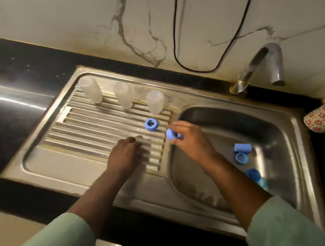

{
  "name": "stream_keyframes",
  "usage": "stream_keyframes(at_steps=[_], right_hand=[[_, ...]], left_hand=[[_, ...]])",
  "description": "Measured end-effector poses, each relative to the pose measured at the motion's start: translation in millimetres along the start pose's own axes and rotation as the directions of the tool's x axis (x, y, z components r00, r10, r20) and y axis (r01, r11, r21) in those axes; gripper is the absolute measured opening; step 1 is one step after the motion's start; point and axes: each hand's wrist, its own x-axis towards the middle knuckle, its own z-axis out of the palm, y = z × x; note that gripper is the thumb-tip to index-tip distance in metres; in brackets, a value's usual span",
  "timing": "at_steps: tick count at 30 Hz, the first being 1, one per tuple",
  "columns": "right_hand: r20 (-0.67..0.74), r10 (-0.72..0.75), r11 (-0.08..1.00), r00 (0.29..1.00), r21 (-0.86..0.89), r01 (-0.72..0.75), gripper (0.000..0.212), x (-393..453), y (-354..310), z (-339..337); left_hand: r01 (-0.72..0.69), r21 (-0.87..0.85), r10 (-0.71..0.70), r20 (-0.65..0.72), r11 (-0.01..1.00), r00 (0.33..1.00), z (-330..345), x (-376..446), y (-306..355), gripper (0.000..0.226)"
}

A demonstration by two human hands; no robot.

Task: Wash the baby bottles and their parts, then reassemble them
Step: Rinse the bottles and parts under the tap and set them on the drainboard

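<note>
Three clear baby bottles (121, 95) stand upside down along the back of the ribbed draining board (92, 129). A blue screw ring (151, 124) sits on the board near its right edge. My right hand (189, 138) pinches a second blue ring (173, 134) just above the board's edge, beside the basin. My left hand (126, 153) rests on the ribs with fingers loosely bent, holding nothing. In the sink basin (225, 119) lie a blue cap (242, 148), another blue part (241, 158) below it, and a third blue part (253, 174) next to my right forearm.
A steel tap (266, 62) curves over the basin's back right corner. A black cable (196, 67) hangs down the marble wall. A floral cup (322, 119) lies at the right on the black counter (26, 71).
</note>
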Motion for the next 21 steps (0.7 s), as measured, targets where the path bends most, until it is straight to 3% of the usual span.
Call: stream_keyframes(at_steps=[2,5,11,17,21], right_hand=[[0.048,-0.014,0.999,0.999,-0.048,0.016,0.042,11,-22,31],[0.135,0.01,0.984,0.991,-0.179,0.015,0.041,24,-38,68],[0.064,0.027,0.912,0.998,-0.41,0.002,0.043,31,-48,103],[-0.121,-0.003,0.95,0.993,-0.311,-0.035,0.039,5,-40,87],[-0.181,0.168,0.935,0.969,-0.283,-0.215,0.024,-36,-7,50]], left_hand=[[-0.046,0.027,0.045,0.056,0.999,0.997,0,-2,-16,0.031],[-0.095,0.001,0.095,0.062,0.995,0.994,-1,-1,-30,0.028],[-0.101,-0.05,0.104,0.069,0.994,0.992,-5,-1,-51,0.026],[-0.166,-0.103,0.164,-0.019,0.981,0.986,-8,-4,-33,0.023],[-0.334,-0.104,0.336,0.003,0.937,0.942,-1,-1,16,0.023]])
